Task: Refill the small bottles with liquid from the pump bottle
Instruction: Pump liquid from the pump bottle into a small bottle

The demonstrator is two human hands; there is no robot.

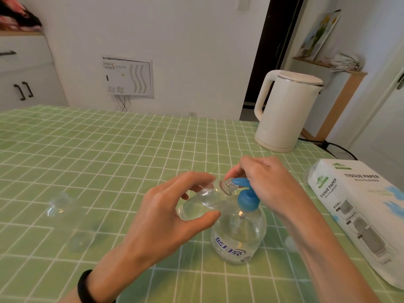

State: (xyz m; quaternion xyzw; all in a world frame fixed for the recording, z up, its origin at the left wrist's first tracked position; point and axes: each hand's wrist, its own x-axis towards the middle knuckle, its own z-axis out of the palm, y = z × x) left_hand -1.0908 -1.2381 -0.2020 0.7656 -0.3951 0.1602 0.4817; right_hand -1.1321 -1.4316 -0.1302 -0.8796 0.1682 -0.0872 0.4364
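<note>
Head view: looking down over a table, both hands meeting just right of the middle.

Table (109, 149): covered by a green cloth with a white grid. Its far edge runs along a white wall. The right edge slants down past the kettle and the tissue pack. The near edge lies out of view.

Open room: bare cloth across the far side and most of the left half, and a narrow strip between the right forearm and the tissue pack.

Kettle (286, 110): cream, upright at the far right corner, handle to the left, well apart from the hands.

Tissue pack (360, 215): white, lying flat along the right edge (printed "TISSUE PAPER").

Pump bottle (239, 237): clear, upright on the cloth below the hands, with blue lettering on its side.

Left hand (161, 215): thumb and fingers curled round the small bottle, holding it in the air.

Right hand (269, 182): fingers bent down over the pump head, gripping it.

Small bottle (203, 202): clear, tipped on its side, its open mouth against the pump's nozzle.

Second small bottle (65, 219): clear and hard to make out, lying on the cloth to the left, well apart from the hands.

Pump head (248, 200): blue, nozzle pointing left.

Wristband (85, 287): black, on the left wrist.
</note>
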